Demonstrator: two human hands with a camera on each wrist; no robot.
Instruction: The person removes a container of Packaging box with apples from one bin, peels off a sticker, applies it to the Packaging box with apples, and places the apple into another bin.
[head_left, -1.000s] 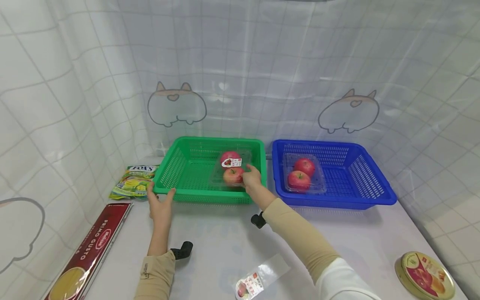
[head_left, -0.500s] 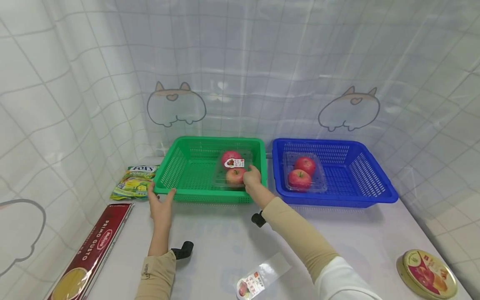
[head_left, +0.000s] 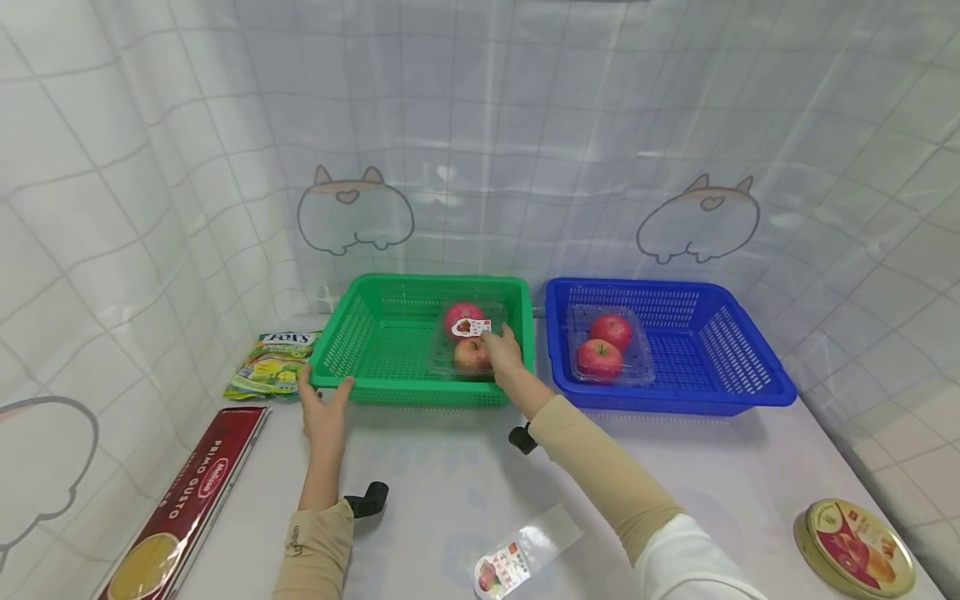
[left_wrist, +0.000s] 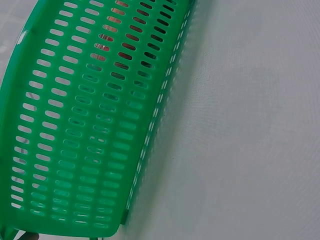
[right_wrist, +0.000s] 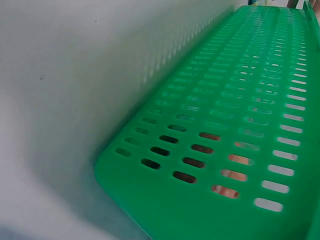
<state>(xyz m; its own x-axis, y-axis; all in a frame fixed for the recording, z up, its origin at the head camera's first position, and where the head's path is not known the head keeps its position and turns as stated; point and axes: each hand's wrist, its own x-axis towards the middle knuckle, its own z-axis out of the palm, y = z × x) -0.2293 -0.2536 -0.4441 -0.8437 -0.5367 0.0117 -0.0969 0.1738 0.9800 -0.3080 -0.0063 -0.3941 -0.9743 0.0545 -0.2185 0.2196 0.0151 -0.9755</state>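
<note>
A green perforated basket [head_left: 360, 388] stands on the white table. In its right part lies a clear plastic pack of two red apples [head_left: 463, 337] with a label on top. My right hand [head_left: 504, 353] reaches into the basket and grips the pack's near right corner. With fingers spread, my left hand [head_left: 322, 408] rests against the basket's front left corner. The left wrist view shows only the basket's green wall [left_wrist: 75, 125] and the table. Only the slotted green wall [right_wrist: 240, 125] fills the right wrist view. Neither wrist view shows a hand.
A blue basket [head_left: 750, 392] to the right holds a second apple pack [head_left: 606, 346]. A candy bag [head_left: 272, 363] and a red pasta box [head_left: 183, 508] lie at left. A labelled plastic sleeve [head_left: 521, 554] lies near the front, a round tin [head_left: 855, 548] at right. Curtains close in three sides.
My right hand's fingers have slid slightly further over the apple pack. The left hand stays at the basket's corner.
</note>
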